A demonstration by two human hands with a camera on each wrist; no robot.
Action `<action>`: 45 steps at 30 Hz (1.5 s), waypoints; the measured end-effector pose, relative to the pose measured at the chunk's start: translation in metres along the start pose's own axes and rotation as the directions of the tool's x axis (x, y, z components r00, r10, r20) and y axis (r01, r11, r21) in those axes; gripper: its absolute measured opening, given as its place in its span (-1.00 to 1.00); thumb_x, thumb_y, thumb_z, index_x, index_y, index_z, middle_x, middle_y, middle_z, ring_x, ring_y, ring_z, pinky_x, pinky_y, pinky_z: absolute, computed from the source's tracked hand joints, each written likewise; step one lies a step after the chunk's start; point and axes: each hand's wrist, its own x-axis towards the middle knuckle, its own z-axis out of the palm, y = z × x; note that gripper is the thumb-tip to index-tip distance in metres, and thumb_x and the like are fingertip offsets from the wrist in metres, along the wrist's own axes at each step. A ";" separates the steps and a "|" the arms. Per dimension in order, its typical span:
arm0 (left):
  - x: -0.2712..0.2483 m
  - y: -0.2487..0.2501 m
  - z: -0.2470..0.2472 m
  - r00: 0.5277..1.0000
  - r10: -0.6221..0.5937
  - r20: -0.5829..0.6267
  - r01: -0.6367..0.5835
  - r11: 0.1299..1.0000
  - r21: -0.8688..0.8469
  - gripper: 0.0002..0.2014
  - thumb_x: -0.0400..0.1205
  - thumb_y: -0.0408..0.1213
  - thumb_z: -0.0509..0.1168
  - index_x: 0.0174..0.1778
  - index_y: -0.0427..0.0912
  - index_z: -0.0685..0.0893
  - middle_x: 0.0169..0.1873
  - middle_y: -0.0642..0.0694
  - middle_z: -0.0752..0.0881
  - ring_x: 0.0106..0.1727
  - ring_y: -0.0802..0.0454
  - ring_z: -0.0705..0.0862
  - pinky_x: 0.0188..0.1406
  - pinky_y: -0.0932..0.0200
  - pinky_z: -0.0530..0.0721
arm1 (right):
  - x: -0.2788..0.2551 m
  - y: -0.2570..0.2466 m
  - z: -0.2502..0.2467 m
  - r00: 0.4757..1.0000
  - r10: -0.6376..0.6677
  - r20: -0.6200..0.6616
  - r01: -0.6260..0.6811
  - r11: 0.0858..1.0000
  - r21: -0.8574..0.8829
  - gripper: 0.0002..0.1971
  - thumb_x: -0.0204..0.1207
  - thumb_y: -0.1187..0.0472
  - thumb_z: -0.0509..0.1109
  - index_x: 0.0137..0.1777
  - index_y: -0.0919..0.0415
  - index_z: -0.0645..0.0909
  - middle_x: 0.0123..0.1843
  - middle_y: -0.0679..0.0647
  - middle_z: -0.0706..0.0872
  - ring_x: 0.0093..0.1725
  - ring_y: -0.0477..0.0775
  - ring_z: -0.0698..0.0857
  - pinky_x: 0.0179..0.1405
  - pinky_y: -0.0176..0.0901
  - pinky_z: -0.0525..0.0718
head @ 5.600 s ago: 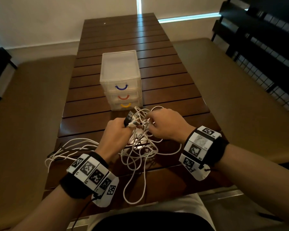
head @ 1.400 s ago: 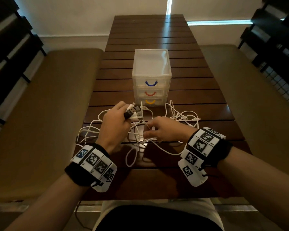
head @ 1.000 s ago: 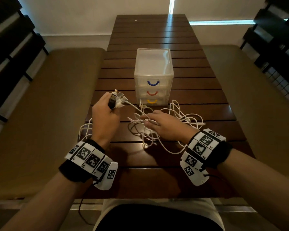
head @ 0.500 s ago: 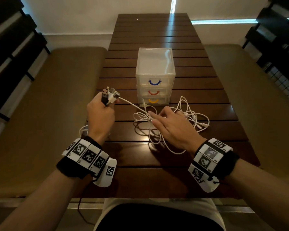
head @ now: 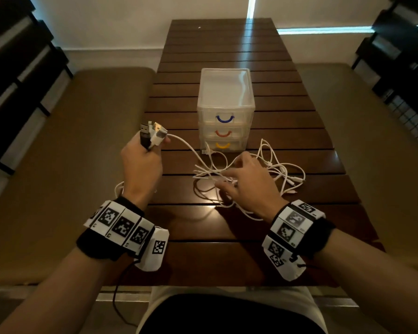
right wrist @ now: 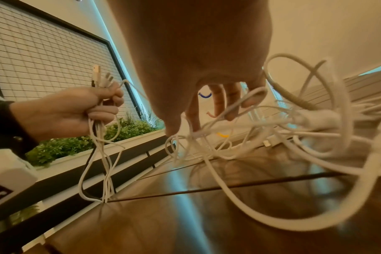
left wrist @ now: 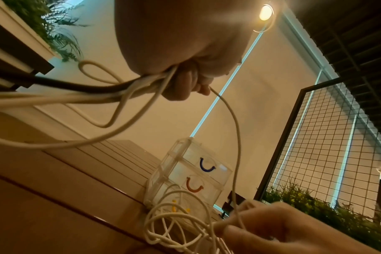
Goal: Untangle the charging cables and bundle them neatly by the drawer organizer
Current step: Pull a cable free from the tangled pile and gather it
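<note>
**Cable Sorting: Plug Ends Gathered, Tangle Not Yet Cleared**

Nearest to me, my left hand (head: 141,165) is raised off the wooden slat table (head: 227,227), fingers curled into a fist around a bunch of USB plug ends (head: 152,133). The plugs stand up out of the top of the fist: one black, the rest white. Below the fist, the gathered cables (right wrist: 102,163) hang down to the near left table edge: several white leads and one black lead. I judge this part as done: one end of each of these cables is collected in one grip.

To the right of that hand, my right hand (head: 246,182) is low over the tangle of white cables (head: 270,174). Its fingers are spread and mostly straight, threaded among the loops; I cannot tell whether any fingertip pinches a strand. A single white lead (head: 186,145) runs from the left fist down into this tangle.

The tangle lies on the table under and to the right of my right hand. Loops cross each other there, and loose connector ends lie at its right side. I judge that separating these strands remains, and no bundle is formed yet.

Beyond both hands stands the clear three-drawer organizer (head: 226,109), drawers closed. The tangle's far loops reach just beside its front.
</note>
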 end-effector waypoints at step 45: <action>-0.035 -0.005 0.018 0.761 0.149 0.631 -0.351 0.913 0.208 -0.64 0.54 -0.52 0.35 0.19 -0.08 0.76 0.08 0.05 0.78 0.14 0.06 0.72 0.07 0.20 0.62 | 0.001 -0.034 -0.018 0.981 -0.188 0.057 0.179 0.975 0.130 -0.73 0.62 0.03 0.27 0.00 0.15 0.74 -0.22 0.14 0.77 -0.22 0.21 0.71 -0.23 0.05 0.70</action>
